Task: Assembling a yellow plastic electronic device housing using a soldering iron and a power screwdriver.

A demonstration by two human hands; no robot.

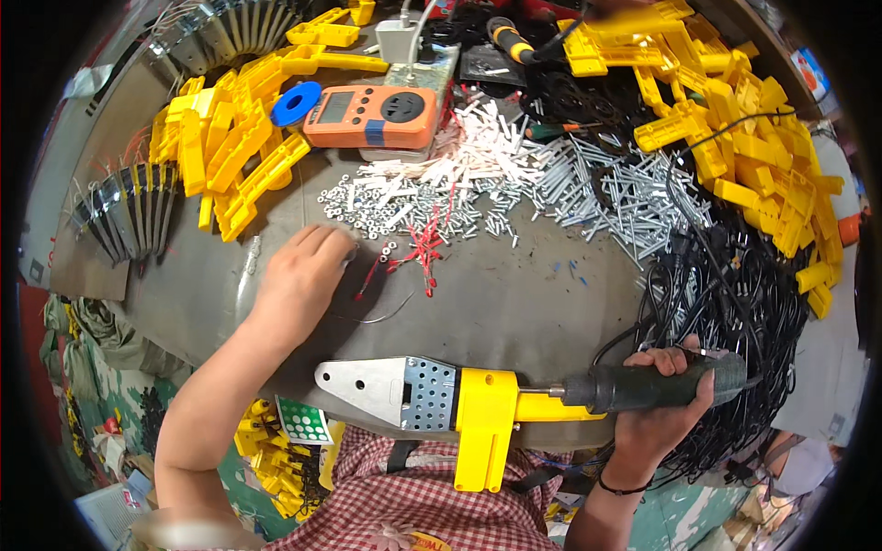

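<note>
A yellow-bodied tool (pixel 487 418) with a flat metal plate and a dark green handle is held level across the near edge of the table (pixel 514 303), at about 6 o'clock in the view. The right hand (pixel 663 404) is wrapped tightly round the handle at about 4 o'clock, fingers curled fully over it, with the metal plate pointing toward 9 o'clock.

The left hand (pixel 303 275) is laid palm down on the table at about 9 o'clock from the centre, its fingertips bent down at the near edge of a scatter of small nuts and washers (pixel 367 197). Whether anything is pinched between the fingertips cannot be told, since they are hidden by the back of the hand. Just beside that hand, toward 3 o'clock, a few red-sleeved wires (pixel 418 253) are lying, and beyond them a heap of screws (pixel 606 193) and white sleeves (pixel 482 147) is spread. An orange meter (pixel 372 115) is seen at 12 o'clock, with stacks of yellow plastic shells (pixel 230 151) at 10 o'clock and at 2 o'clock, and a tangle of black cords (pixel 735 285) at 3 o'clock.

The step in hand is judged to be the picking of a small fastener for the held tool. For the next move, one piece would have to be singled out from the scatter and carried to the tool while the tool is kept steady.
</note>
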